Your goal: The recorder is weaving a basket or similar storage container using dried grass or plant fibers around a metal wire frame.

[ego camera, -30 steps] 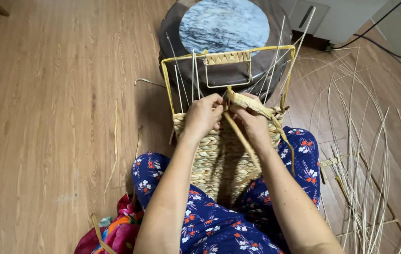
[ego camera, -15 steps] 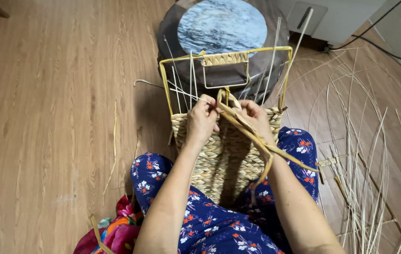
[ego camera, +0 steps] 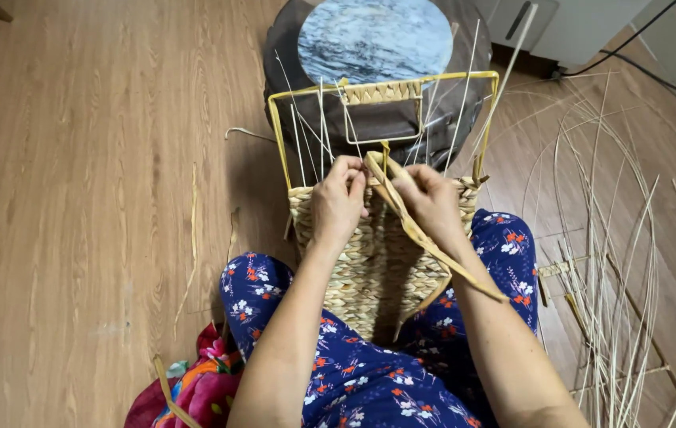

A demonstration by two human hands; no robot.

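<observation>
Light is soft, even and fairly bright, without hard glare. The wooden floor (ego camera: 76, 198) left of the hands carries only a mild sheen. A diffuse shadow lies on the floor just left of the woven basket (ego camera: 378, 261) and under the forearms, which suggests light from above and to the right. The round bluish cushion top (ego camera: 375, 40) beyond the hands shows mottled highlights. Focus is sharp at the left hand (ego camera: 338, 202) and right hand (ego camera: 429, 198). The thin reeds (ego camera: 615, 261) to the right stay crisp. Wide-angle distortion bends the floorboards toward the frame edges.
</observation>
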